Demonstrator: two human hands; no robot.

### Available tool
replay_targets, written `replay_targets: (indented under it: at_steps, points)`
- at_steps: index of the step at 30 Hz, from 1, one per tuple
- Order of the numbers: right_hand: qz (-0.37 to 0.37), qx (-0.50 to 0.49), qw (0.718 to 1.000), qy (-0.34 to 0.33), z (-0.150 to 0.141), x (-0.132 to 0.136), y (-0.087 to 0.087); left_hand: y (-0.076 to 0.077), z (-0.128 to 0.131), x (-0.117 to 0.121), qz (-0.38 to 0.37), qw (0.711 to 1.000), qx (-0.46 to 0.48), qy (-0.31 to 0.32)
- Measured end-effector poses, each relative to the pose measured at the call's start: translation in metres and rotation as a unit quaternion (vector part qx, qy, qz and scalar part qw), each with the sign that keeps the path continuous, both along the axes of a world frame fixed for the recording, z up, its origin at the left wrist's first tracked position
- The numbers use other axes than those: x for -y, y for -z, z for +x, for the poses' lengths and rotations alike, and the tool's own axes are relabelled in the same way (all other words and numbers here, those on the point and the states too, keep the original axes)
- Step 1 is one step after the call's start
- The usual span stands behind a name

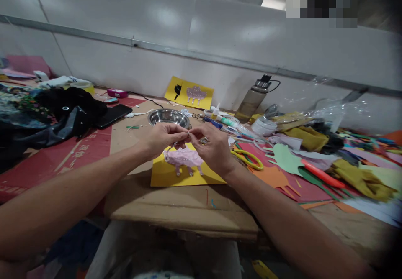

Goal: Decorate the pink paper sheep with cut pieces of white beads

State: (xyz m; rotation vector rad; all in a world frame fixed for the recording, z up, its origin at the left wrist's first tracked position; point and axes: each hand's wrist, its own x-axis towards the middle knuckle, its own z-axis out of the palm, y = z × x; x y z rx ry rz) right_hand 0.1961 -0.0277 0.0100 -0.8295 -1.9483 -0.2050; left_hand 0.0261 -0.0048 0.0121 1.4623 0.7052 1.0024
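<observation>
My left hand (163,140) and my right hand (216,148) meet fingertip to fingertip above a yellow card (161,176). Both are closed in a pinch around a small whitish thing (188,134), too small to name for certain. On the card below is a pale purple animal cut-out (185,162) with rows of small white dots along its body and round white spots at its feet. My hands hide its upper part. Just behind my left hand stands a shiny steel bowl (169,116).
A similar yellow card (204,97) leans on the back wall. To the right are a bottle (251,103), yellow-handled scissors (251,157), a red-orange cutter (322,173), a green paper cut-out (285,158) and scraps. A phone (113,116) and dark cloth (72,103) lie left.
</observation>
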Motion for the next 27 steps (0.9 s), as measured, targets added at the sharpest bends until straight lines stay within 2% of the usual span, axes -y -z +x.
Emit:
replay_targets:
  at_steps: [7,14,22,27]
  points:
    - [-0.047,-0.009,0.998,-0.041,0.001,0.002,-0.004,-0.002,0.000,0.002,0.024,0.999,-0.032,-0.013]
    - [-0.161,-0.131,0.977,-0.056,0.001,0.001,0.000,-0.007,-0.001,0.004,0.026,0.999,-0.027,-0.013]
    - [-0.211,-0.162,0.960,-0.089,-0.001,0.001,0.003,-0.006,0.000,0.003,0.014,1.000,0.015,0.003]
    - [-0.210,-0.154,0.963,-0.076,-0.001,0.003,0.001,-0.012,0.001,0.009,0.027,0.999,-0.030,-0.004]
